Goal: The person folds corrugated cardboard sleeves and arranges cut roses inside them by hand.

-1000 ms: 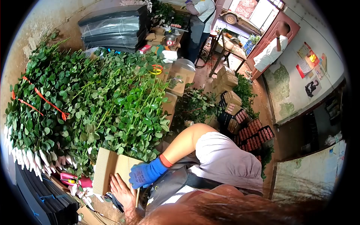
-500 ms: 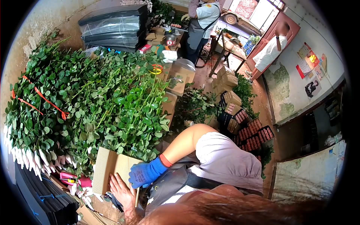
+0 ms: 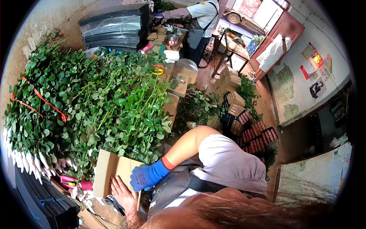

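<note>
The person's bare left hand [image 3: 122, 193] lies flat, fingers extended and slightly spread, on a folded sheet of tan corrugated cardboard [image 3: 127, 167]. Beside it, the right hand in a blue knit glove [image 3: 143, 178] is curled at the cardboard's edge; whether it pinches anything cannot be told. The cardboard lies under and just beyond the hands, next to a large heap of green leafy stems [image 3: 126, 101]. Left of the hands is a bright pink object [image 3: 87, 185].
</note>
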`<state>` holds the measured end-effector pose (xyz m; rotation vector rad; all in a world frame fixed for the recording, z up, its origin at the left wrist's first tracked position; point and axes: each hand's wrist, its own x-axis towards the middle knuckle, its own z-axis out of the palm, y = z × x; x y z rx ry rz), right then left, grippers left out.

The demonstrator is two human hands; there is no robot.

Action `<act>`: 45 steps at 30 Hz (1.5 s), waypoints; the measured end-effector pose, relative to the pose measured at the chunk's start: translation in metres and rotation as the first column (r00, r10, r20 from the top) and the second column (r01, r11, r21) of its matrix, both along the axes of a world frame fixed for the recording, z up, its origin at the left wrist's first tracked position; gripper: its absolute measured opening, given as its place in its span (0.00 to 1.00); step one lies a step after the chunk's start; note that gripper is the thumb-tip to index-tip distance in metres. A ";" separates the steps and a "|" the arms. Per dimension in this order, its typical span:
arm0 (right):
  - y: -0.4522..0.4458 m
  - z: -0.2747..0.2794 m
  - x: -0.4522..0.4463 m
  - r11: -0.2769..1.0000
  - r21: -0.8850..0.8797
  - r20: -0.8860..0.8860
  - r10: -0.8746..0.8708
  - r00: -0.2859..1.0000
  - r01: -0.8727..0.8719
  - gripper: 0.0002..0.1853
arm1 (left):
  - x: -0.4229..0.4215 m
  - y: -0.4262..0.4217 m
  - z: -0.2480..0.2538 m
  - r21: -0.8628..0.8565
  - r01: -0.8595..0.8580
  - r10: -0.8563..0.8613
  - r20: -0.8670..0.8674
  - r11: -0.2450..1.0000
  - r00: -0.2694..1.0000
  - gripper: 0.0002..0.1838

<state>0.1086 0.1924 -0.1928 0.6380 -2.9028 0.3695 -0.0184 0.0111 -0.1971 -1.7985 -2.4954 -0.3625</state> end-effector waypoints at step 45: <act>-0.001 -0.007 -0.001 1.000 0.022 0.019 -0.003 1.000 0.003 0.23 | 0.004 0.002 0.010 -0.054 -0.033 0.033 0.008 0.998 0.999 0.40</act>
